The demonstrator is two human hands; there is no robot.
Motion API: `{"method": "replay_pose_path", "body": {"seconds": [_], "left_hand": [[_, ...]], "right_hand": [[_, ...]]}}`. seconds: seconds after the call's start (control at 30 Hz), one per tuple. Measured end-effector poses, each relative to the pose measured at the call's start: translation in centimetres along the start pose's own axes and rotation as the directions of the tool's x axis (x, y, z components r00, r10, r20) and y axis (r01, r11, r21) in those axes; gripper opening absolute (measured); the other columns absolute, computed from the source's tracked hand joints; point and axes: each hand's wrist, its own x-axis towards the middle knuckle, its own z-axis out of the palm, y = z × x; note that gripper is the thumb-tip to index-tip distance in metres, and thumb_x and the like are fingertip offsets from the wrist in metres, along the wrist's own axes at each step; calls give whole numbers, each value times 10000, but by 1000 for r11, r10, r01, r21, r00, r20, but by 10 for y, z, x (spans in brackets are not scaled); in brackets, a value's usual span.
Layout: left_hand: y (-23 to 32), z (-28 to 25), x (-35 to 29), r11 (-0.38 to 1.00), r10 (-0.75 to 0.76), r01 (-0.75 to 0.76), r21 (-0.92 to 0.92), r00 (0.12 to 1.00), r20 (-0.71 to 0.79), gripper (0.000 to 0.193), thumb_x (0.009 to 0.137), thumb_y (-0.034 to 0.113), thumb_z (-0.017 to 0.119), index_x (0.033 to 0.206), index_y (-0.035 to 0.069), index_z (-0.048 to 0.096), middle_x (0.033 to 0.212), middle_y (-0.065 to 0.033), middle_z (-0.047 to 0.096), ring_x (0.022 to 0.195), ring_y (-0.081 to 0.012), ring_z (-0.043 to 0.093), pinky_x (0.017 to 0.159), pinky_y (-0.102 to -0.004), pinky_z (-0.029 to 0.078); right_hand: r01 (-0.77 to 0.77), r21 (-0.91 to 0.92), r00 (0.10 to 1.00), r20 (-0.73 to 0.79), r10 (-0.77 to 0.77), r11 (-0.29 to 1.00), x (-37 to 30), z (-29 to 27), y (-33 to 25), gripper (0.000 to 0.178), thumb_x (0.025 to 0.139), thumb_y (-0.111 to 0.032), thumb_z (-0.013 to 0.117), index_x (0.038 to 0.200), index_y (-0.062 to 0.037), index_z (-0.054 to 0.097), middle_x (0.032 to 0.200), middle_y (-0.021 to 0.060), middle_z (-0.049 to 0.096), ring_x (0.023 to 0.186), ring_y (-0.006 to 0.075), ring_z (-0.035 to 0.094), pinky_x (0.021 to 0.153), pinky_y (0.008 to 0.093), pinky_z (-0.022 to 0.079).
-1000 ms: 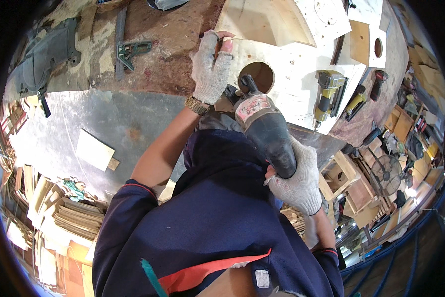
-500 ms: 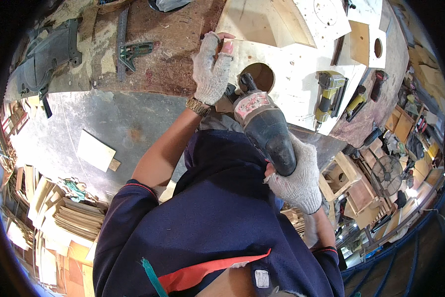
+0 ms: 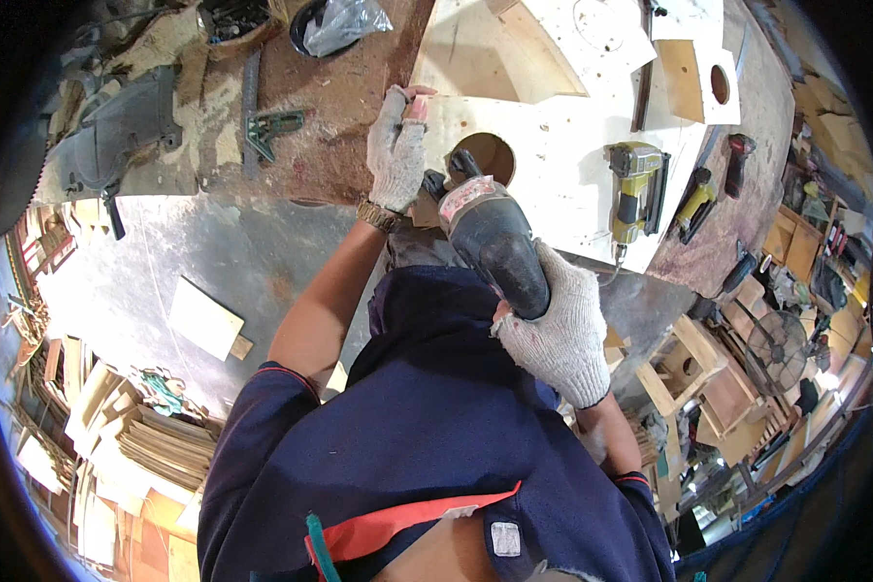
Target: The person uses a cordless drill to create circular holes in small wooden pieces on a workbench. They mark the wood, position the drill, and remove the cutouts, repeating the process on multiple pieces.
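Note:
My left hand (image 3: 397, 155), in a pale knit glove with bare fingertips, curls its fingers over the left edge of a light plywood panel (image 3: 443, 124). That panel has a round hole (image 3: 485, 158) cut through it. My right hand (image 3: 558, 330), gloved too, wraps around the rear of a dark, rounded power tool (image 3: 499, 247) with a worn pink-and-white label. The tool's front end lies at the near-left rim of the hole; its exact kind and its working tip are hidden from above.
On the bench to the right lie a yellow-green nail gun (image 3: 637, 189), a second one (image 3: 695, 206) and a dark red tool (image 3: 739, 163). A green-handled square (image 3: 273, 128) rests at left. Wood offcuts (image 3: 164, 441) and a fan (image 3: 778, 349) stand around.
The view has shifted slightly. My right hand and the power tool's rear have moved a little toward the bench and left; my left hand keeps its place on the panel edge.

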Motion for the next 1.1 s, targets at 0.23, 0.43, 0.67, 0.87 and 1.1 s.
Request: {"method": "replay_pose_path", "body": {"seconds": [0.23,0.43,0.67,0.87,1.1], "left_hand": [[12,-9,-7,928,301,-258,271,944,-132,326,1032,283,617,1199,7,661,994,-77,666,927,-232,628,831,-409,497],[77,26,-67,463,376,-606,647,795,475,328,948,355,661,1041,41,659,993,-166,679,952,-383,634,863,-473,492],[14,102,-89,207,239,-330,921,930,280,438,929,484,684,1012,55,653,979,-148,670,992,-333,626,895,-467,445],[44,89,-101,318,428,-458,830,850,306,386,920,361,713,1112,30,665,946,-164,685,971,-340,646,916,-476,454],[68,-43,-90,621,382,2,784,872,-306,227,986,238,687,1097,41,688,1007,-124,747,885,-274,721,797,-415,544]], "right_hand": [[158,506,907,-413,78,848,-50,-9,64,397,743,-27,679,1127,76,690,948,175,750,917,218,738,828,385,575],[333,724,794,-561,235,604,-67,-55,155,308,789,7,675,1095,34,706,918,100,745,680,128,634,624,274,503],[538,774,614,-631,474,334,-60,-98,309,272,795,7,663,1064,29,691,878,131,730,621,180,630,569,318,510],[631,776,636,-517,573,0,-41,-121,477,299,854,-133,654,1089,51,637,862,92,616,776,211,574,766,369,508],[732,679,456,-423,783,-59,23,-148,713,397,838,-201,673,1159,30,645,1096,132,700,979,249,659,897,403,540]]}}
